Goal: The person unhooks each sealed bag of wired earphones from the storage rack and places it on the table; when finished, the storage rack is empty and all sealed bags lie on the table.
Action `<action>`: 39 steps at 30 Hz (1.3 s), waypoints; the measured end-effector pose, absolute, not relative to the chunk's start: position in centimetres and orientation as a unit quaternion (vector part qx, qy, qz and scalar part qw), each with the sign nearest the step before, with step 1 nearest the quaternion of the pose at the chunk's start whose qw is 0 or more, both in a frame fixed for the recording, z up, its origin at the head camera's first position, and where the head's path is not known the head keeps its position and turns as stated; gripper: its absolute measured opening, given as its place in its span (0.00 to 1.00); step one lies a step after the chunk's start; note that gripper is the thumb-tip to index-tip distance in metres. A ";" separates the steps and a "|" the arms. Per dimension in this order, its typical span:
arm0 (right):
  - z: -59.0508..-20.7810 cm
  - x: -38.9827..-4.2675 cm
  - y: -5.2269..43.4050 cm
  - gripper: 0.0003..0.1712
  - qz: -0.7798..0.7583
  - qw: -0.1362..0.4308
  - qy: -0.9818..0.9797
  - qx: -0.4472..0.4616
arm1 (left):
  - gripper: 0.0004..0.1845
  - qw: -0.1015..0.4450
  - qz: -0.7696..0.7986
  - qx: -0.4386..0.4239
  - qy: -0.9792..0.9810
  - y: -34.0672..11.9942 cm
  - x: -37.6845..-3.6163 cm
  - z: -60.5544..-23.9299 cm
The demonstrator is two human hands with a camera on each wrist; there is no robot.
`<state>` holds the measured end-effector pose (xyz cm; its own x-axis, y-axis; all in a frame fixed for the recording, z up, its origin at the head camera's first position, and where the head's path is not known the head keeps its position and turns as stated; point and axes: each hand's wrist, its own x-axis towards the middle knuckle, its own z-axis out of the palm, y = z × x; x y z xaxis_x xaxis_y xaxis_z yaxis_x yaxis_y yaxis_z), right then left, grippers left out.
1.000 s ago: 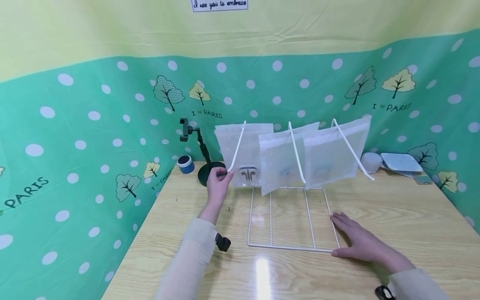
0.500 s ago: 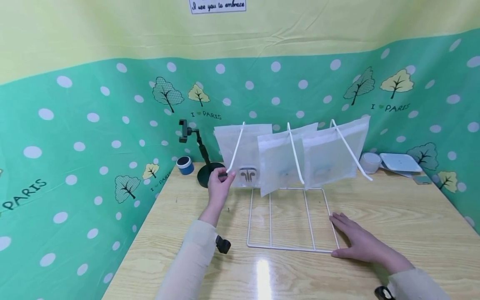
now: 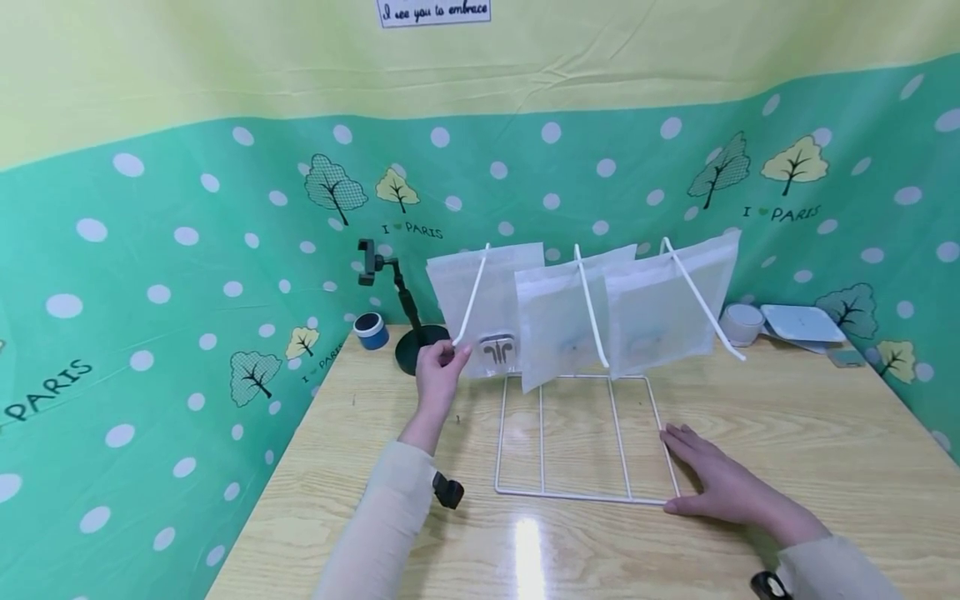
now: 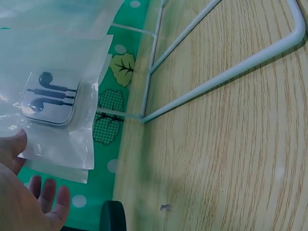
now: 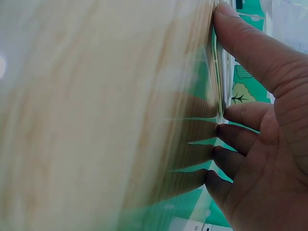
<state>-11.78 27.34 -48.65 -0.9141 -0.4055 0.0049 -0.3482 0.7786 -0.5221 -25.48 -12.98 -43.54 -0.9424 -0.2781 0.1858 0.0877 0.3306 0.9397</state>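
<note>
A white wire rack lies with its base flat on the wooden table, and three prongs slant up from it. A translucent bag hangs on each prong. The leftmost bag holds a case of earphones. My left hand is at the tip of the left prong and pinches that bag's lower left corner; the thumb lies on the plastic. My right hand rests flat with straight fingers on the base's right front corner, its thumb against the wire.
A black phone stand and a small blue-and-white cylinder stand at the back left. A white roll, a pale tray and a small grey item sit at the back right. A green dotted backdrop walls the table on all sides but the near one.
</note>
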 end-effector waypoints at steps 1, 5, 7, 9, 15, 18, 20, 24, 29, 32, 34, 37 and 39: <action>-48.7 -11.8 27.3 0.62 -0.266 0.053 0.941 -0.201 | 0.14 0.159 -0.576 0.063 -0.799 -13.0 -25.4 -43.5; -48.8 -11.8 27.4 0.62 -0.267 0.051 0.941 -0.201 | 0.14 0.159 -0.576 0.077 -0.798 -13.0 -25.3 -43.5; -48.9 -11.7 27.4 0.62 -0.268 0.048 0.941 -0.202 | 0.14 0.153 -0.583 0.079 -0.794 -13.0 -25.4 -43.6; -48.9 -11.7 27.4 0.61 -0.272 0.046 0.940 -0.202 | 0.13 0.145 -0.592 0.081 -0.789 -13.0 -25.4 -43.6; -48.9 -11.5 27.3 0.61 -0.277 0.051 0.937 -0.205 | 0.12 0.128 -0.616 0.077 -0.773 -13.1 -25.6 -43.9; -48.8 -11.5 27.2 0.61 -0.277 0.054 0.938 -0.203 | 0.12 0.124 -0.623 0.068 -0.769 -13.1 -25.8 -44.1; -48.8 -11.6 27.2 0.61 -0.276 0.056 0.938 -0.202 | 0.13 0.117 -0.629 0.058 -0.767 -13.1 -25.9 -44.2; -48.7 -11.6 27.3 0.61 -0.274 0.062 0.939 -0.197 | 0.16 0.093 -0.646 0.034 -0.756 -13.1 -26.0 -44.5; -48.7 -11.6 27.2 0.61 -0.274 0.069 0.940 -0.192 | 0.20 0.077 -0.671 0.006 -0.738 -13.3 -26.1 -45.0; -48.6 -11.7 27.2 0.61 -0.275 0.070 0.940 -0.192 | 0.21 0.065 -0.683 -0.014 -0.727 -13.4 -26.1 -45.1; -48.6 -11.7 27.2 0.61 -0.276 0.071 0.939 -0.193 | 0.20 0.057 -0.688 -0.020 -0.724 -13.4 -26.1 -45.1; -48.6 -11.7 27.2 0.61 -0.277 0.069 0.939 -0.194 | 0.19 0.046 -0.696 -0.019 -0.717 -13.6 -26.1 -45.1; -48.5 -11.7 27.2 0.61 -0.278 0.068 0.938 -0.194 | 0.18 0.045 -0.700 -0.018 -0.712 -13.7 -26.2 -45.2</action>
